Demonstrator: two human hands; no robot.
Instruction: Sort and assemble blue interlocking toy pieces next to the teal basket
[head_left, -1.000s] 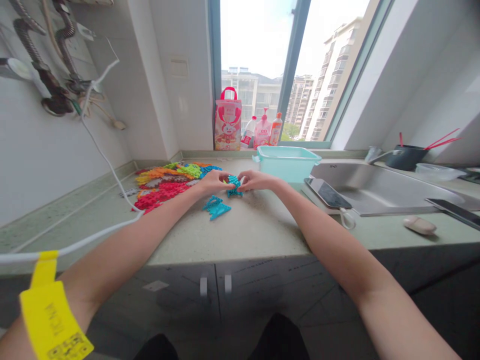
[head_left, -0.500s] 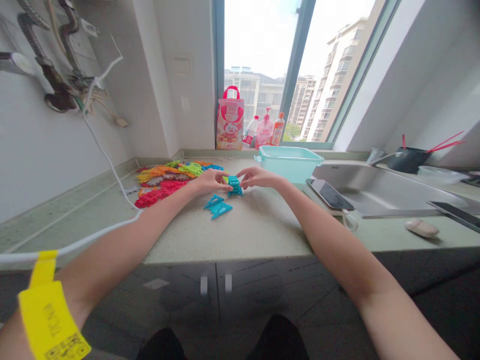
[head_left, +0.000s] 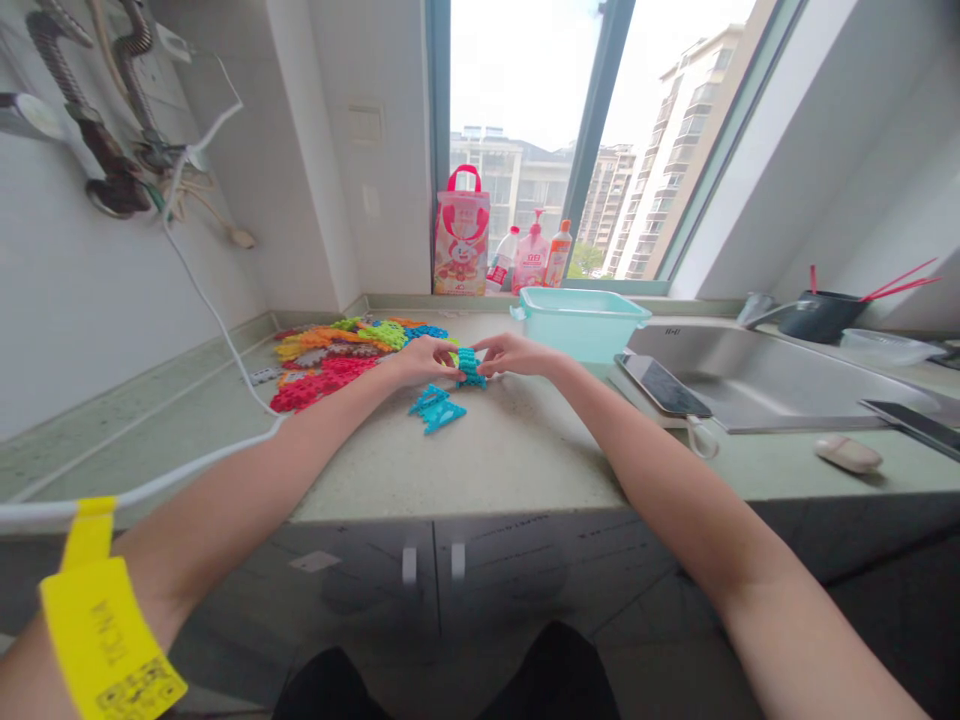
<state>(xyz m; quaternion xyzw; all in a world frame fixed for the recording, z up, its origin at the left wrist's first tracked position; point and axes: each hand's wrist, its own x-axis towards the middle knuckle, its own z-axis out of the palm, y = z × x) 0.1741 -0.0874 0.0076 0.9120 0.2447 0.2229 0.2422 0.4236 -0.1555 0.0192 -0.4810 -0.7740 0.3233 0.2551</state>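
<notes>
Between my two hands is a teal stack of toothed plastic building pieces (head_left: 469,366), held just at the countertop. My left hand (head_left: 427,360) grips its left side with thumb and fingers, and my right hand (head_left: 514,354) pinches the right side. A bit of yellow-green shows behind the left fingertips; I cannot tell whether it belongs to the stack. Nearer to me lie loose blue plastic pieces (head_left: 442,410), flat on the counter. Left of my left hand spreads a pile of red, orange, green and blue pieces (head_left: 330,380), partly hidden by my forearm.
A mint plastic basin (head_left: 585,318) stands behind my right hand. Right of it are a phone (head_left: 663,386), a steel sink (head_left: 750,410) and a pale rounded object (head_left: 848,454). Bottles (head_left: 531,255) and a pink bag (head_left: 461,240) line the sill. A white cable (head_left: 217,455) crosses my left forearm.
The camera view has shifted slightly. The teal stack has tilted a little between my fingers; both hands keep their hold, and the loose blue pieces lie where they were.
</notes>
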